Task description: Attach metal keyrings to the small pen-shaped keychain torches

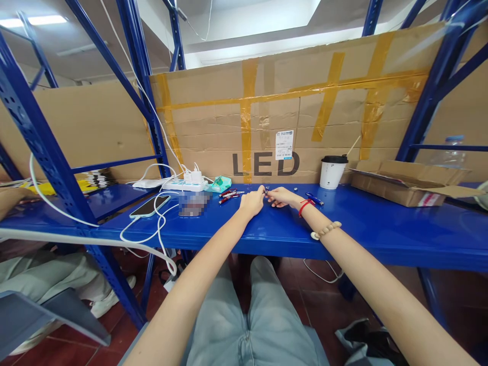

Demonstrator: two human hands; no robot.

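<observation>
Brown cardboard [206,132] is standing behind the blue bench [366,223]. Over it, the left hand [252,202] and right hand [281,196] are meeting, each grip pinching one tiny thing [266,191] between them. Red pens [227,199] are lying nearby.

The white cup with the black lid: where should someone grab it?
Probably around the body of the white cup, below the black lid, coming from the near side. It stands upright with that side unobstructed, while the cardboard panel rises behind, the cardboard box sits to its right, and the straw leans right.
</observation>
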